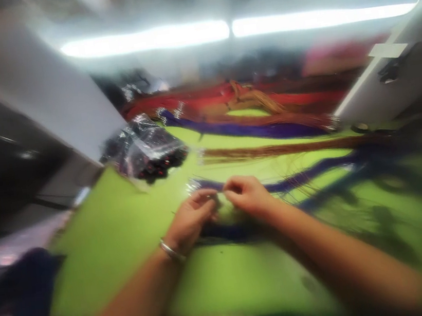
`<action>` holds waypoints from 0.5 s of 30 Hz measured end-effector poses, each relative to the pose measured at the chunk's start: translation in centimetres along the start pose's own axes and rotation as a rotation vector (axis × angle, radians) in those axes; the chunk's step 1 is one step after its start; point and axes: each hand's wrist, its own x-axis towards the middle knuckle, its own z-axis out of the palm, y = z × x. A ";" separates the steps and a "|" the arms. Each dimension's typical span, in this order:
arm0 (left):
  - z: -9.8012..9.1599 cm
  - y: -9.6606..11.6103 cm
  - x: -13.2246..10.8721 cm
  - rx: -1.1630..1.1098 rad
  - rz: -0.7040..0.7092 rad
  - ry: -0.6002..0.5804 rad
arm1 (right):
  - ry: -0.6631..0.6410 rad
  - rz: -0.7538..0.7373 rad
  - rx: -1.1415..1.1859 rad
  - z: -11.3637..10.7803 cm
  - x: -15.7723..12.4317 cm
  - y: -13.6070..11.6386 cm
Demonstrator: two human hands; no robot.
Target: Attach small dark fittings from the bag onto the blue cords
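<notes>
My left hand (193, 217), a silver bangle at its wrist, is pinched shut with thumb against fingers. Close beside it, my right hand (247, 194) is also closed in a pinch. Whatever lies between the fingertips is too small and blurred to make out. Just behind both hands runs a bundle of dark blue wires (284, 184), with shiny metal ends by my left fingers. A brown wire bundle (257, 151) lies farther back. Below the hands, a dark blue strip is partly covered by them and blurred.
The table (101, 245) has a yellow-green top. A clear plastic bag (150, 140) of small black parts sits at the back left. Purple-blue wires (265, 129) and red wires (195, 100) stretch along the back, between pale side panels (78, 92). Tube lights (148, 39) glow above.
</notes>
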 end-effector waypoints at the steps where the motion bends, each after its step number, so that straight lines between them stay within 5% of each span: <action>1: 0.0 0.0 0.0 0.001 -0.001 -0.002 | 0.009 -0.032 -0.016 0.0 0.0 0.0; 5: -0.2 -0.2 0.0 0.017 0.012 0.002 | 0.022 -0.092 -0.080 0.2 -0.2 -0.1; 15: 0.3 -0.8 0.0 0.173 0.142 0.094 | -0.090 0.190 -0.051 -0.3 0.3 -0.8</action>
